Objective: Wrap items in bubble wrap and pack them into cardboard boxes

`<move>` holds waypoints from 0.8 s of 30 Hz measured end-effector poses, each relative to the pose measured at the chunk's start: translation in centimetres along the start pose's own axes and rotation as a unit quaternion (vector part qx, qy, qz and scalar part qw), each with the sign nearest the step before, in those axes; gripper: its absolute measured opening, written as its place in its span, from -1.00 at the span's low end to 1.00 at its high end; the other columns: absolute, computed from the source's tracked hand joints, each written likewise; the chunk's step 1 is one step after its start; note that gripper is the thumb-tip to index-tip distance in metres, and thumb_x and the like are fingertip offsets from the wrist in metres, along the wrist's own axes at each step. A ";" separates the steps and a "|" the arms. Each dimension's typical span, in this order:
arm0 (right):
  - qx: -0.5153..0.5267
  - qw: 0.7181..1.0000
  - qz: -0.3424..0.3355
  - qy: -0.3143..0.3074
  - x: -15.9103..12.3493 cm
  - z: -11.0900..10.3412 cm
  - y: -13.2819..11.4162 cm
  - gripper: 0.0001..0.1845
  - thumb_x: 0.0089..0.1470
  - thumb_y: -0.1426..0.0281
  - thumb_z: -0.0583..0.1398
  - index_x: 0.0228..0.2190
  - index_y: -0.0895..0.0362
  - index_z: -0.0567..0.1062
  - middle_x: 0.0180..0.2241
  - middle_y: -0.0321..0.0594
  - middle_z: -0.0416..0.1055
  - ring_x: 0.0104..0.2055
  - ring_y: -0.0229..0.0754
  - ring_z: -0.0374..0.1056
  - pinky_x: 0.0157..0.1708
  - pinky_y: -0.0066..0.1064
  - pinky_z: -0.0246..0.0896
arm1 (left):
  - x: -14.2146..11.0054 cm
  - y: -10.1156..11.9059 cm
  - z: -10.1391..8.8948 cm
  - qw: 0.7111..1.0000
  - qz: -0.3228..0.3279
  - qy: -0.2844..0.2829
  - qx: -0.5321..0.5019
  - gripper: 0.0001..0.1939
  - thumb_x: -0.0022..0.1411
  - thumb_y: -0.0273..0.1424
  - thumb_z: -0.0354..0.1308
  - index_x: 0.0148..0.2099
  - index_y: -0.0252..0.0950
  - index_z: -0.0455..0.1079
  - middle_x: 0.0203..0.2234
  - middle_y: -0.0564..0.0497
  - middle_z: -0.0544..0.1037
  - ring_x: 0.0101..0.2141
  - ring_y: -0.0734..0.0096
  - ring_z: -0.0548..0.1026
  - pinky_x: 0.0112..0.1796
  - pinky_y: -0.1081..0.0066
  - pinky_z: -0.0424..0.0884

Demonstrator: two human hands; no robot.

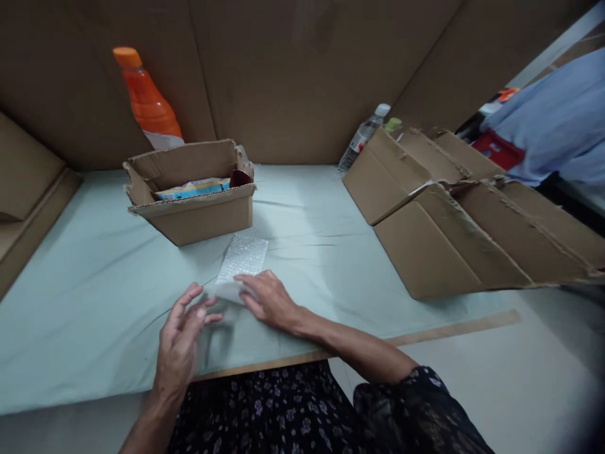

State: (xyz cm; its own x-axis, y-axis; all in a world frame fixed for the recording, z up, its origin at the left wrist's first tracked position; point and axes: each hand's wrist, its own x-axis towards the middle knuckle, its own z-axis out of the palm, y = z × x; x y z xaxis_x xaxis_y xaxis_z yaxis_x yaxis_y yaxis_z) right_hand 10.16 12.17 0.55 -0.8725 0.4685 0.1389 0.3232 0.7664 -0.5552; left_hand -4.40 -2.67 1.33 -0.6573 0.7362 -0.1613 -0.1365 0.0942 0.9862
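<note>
A small bubble wrap bag (246, 255) lies on the pale green cloth, in front of an open cardboard box. Its near end is lifted and folded, pinched between the thumb and fingers of my right hand (270, 299). My left hand (183, 328) hovers just left of that end, with its fingers apart and nothing between them. The left fingertips are slightly blurred and come close to the bag's near edge. Whether anything lies inside the bag I cannot tell.
The open cardboard box (208, 221) holds blue and yellow packets. Behind it stands an orange bottle (150, 101). At right are divided cardboard boxes (435, 246), with a clear water bottle (362, 139) behind them. A person in a blue garment (562, 120) is at far right. Cardboard walls enclose the table.
</note>
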 end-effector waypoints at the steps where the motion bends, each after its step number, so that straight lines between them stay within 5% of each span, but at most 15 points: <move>1: -0.009 1.000 0.025 -0.002 0.7 -0.5 0.6 -0.50 0.26 0.42 0.19 0.21 0.17 0.33 -0.03 -0.04 0.56 -0.05 -0.04 0.44 0.04 -0.17 0.18 | 0.0 0.0 -0.1 0.997 0.047 0.009 0.057 -0.57 0.27 -0.18 0.22 0.13 -0.22 0.40 0.30 -0.21 0.29 -0.01 0.10 0.56 -0.19 0.16 0.60; 3: -0.037 0.997 0.060 -0.009 1.6 -1.6 1.7 -0.38 0.22 0.39 0.24 0.26 0.20 0.27 0.02 0.03 0.53 0.02 0.05 0.41 0.06 -0.11 0.16 | 0.3 -0.1 -0.3 0.965 0.157 0.000 0.209 -0.66 0.28 -0.26 0.21 0.08 -0.19 0.44 0.29 -0.16 0.31 0.03 0.10 0.53 -0.07 0.09 0.57; 7: -0.079 0.992 0.080 0.055 1.4 -2.9 2.9 -0.28 0.22 0.32 0.26 0.32 0.18 0.19 0.22 0.16 0.33 0.17 0.18 0.28 0.11 0.01 0.14 | 2.0 -0.9 -0.3 0.832 0.361 -0.090 0.411 -0.71 0.30 -0.46 0.12 0.06 -0.22 0.47 0.09 -0.16 0.51 0.09 0.03 0.45 0.08 -0.01 0.43; 10: -0.071 0.993 0.044 0.084 -0.3 -2.9 2.7 -0.40 0.25 0.30 0.22 0.25 0.18 0.28 0.23 0.12 0.32 0.20 0.14 0.26 0.11 -0.02 0.15 | 3.3 -1.5 -0.4 0.764 0.416 -0.116 0.480 -0.57 0.25 -0.58 0.07 0.15 -0.29 0.40 0.12 -0.23 0.49 0.12 -0.03 0.41 0.08 0.00 0.39; 14: -0.074 0.995 -0.048 0.038 -1.7 -1.3 1.4 -0.46 0.20 0.20 0.28 0.13 0.18 0.40 0.22 0.09 0.35 0.14 0.11 0.29 0.08 -0.05 0.18 | 4.7 -2.0 -0.8 0.714 0.442 -0.116 0.531 -0.56 0.23 -0.62 0.05 0.14 -0.31 0.41 0.15 -0.25 0.48 0.15 -0.09 0.39 0.07 -0.01 0.36; 18: -0.096 0.994 -0.056 0.006 -1.2 0.3 0.9 -0.55 0.21 0.28 0.28 0.07 0.22 0.46 0.14 0.09 0.44 0.10 0.12 0.34 0.06 -0.04 0.19 | 5.6 -2.0 -0.9 0.720 0.460 -0.105 0.509 -0.79 0.29 -0.56 0.09 -0.09 -0.29 0.48 0.05 -0.20 0.57 0.08 -0.05 0.45 0.02 0.03 0.37; 24: 0.043 0.999 -0.003 -0.018 -2.2 -0.6 1.1 -0.73 0.31 0.43 0.17 0.01 0.11 0.52 -0.07 -0.17 0.62 -0.04 -0.11 0.49 0.00 -0.23 0.28 | 4.3 -0.1 -1.2 0.813 0.384 -0.186 0.396 -0.88 0.33 -0.50 0.10 -0.16 -0.24 0.44 -0.34 0.04 0.62 -0.26 0.35 0.55 -0.16 0.32 0.42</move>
State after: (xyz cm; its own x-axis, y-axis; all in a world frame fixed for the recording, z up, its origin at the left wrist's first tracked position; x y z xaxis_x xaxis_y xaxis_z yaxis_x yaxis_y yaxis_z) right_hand 12.63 12.30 0.13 -0.8877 0.4461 0.1137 0.2860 0.7279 -0.6232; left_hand -8.09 -0.30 0.48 -0.0340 0.9195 0.3917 0.8258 -0.1949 0.5292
